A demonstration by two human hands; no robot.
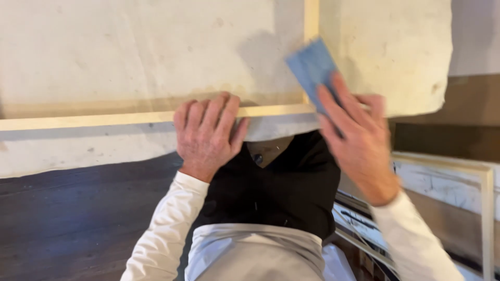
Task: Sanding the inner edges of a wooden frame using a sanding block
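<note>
I saw left hand [208,132] fingers curled over pale wooden stretcher bar [104,118]; right hand [359,138] pinched thin blue abrasive sheet [311,67], judged light, floppy, best held flat.

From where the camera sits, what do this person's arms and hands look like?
Both arms are in long white sleeves ending at the wrists. The left hand and right hand are bare, with no gloves or watch visible. The right one is motion-blurred, so rings can't be ruled out.

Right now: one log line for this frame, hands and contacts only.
left hand: fingers curled over wooden frame bar | right hand: holds blue pad at frame corner, blurred | canvas: pale, stretched across frame
</note>
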